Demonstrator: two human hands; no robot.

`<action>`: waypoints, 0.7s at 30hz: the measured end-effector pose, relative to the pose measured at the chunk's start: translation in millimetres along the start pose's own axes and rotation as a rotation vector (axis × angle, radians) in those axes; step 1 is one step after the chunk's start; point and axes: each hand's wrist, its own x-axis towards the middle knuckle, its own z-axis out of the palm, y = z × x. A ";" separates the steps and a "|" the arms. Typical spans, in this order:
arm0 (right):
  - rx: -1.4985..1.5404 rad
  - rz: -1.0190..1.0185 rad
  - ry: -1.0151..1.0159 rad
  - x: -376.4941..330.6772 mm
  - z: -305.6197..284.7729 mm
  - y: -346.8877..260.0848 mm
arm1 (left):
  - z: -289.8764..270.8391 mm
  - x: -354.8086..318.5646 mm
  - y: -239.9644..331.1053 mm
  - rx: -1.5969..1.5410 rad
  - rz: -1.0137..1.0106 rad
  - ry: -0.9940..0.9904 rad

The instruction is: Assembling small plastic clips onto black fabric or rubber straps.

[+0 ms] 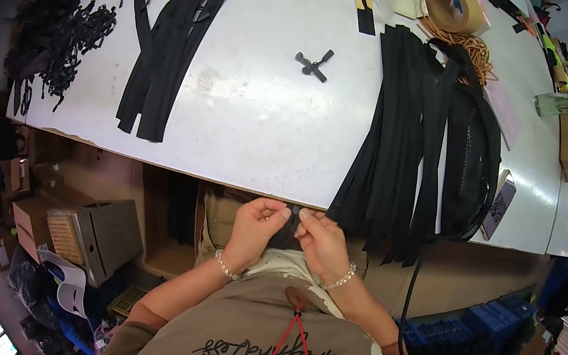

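At the lower centre of the frame, by the edge of the white counter [248, 125], the left hand [254, 227] and right hand [324, 241] pinch a dark strip [284, 237] in a thumb-and-finger grip; black bands [397, 135] lie right of centre

Bare L hand [255, 229] & R hand [325, 240] pinch narrow dark strip [295, 217] at near edge of glossy white tabletop [255, 123]. Clock from hands: small black plastic pcs [311, 66] 12 o'clock; flat black fabric strips [160, 80] 10:30; longer black strip bundle [395, 135] 1:30; round tan tape roll [471, 16] 1 o'clock; pale-edged rect. phone [501, 205] 2:30.
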 end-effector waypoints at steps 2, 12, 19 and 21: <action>-0.020 -0.009 -0.038 -4.3 -2.8 0.2 | -3.8 -5.2 0.7 -0.053 0.048 -0.078; -0.267 -0.485 -0.283 -16.2 3.0 -4.1 | -1.7 -19.4 13.1 0.011 0.380 -0.253; -0.356 -0.590 -0.307 -18.8 2.5 -5.7 | -2.1 -18.1 11.8 0.032 0.476 -0.303; -0.390 -0.614 -0.299 -20.3 3.3 -6.3 | -2.5 -18.2 11.5 0.036 0.484 -0.308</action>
